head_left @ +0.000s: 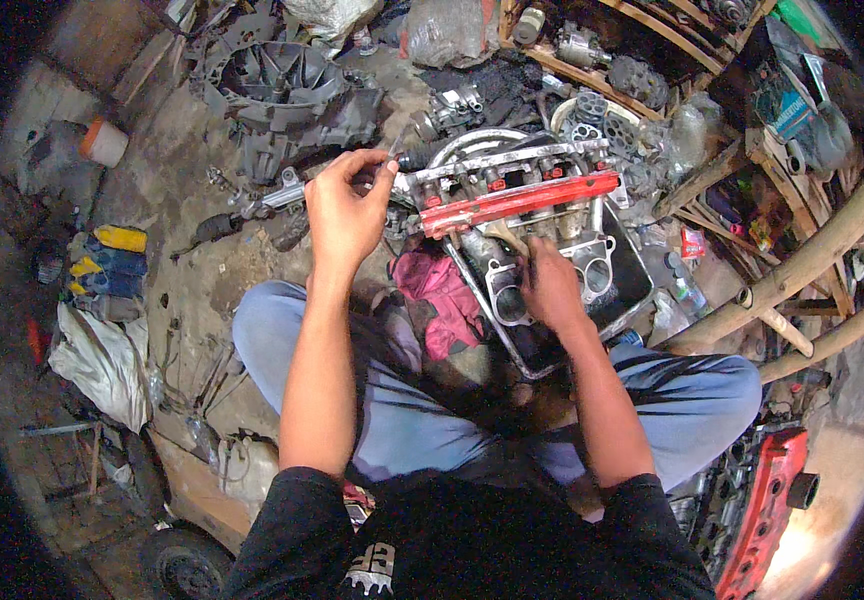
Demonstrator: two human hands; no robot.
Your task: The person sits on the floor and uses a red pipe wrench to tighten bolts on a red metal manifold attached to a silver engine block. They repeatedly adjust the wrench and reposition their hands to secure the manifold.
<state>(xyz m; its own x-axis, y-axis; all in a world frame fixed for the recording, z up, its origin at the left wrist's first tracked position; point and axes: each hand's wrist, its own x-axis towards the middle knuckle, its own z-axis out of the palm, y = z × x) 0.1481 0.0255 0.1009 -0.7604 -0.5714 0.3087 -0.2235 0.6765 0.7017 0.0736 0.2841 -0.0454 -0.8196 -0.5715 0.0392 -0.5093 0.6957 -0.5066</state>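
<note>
A metal engine intake manifold (512,160) with a long red bar (520,203) across it rests over a black rectangular tray (627,295). My left hand (350,205) is at the manifold's left end, thumb and forefinger pinched together. A thin greyish tip shows above those fingers, but I cannot make out what it belongs to. Below the red bar, my right hand (552,285) is closed on a pale tan, brush-like tool (500,232) that points up and left toward the manifold. Its fingers partly cover the twin round metal openings (505,297) in the tray.
A pink cloth (439,300) lies left of the tray. Beyond stands a large grey bell-shaped housing (277,80). A round container of metal parts (602,125) is at the far right, near wooden poles (792,250). Blue-and-yellow bottles (112,262) stand left; a red engine cover (767,510) lies lower right.
</note>
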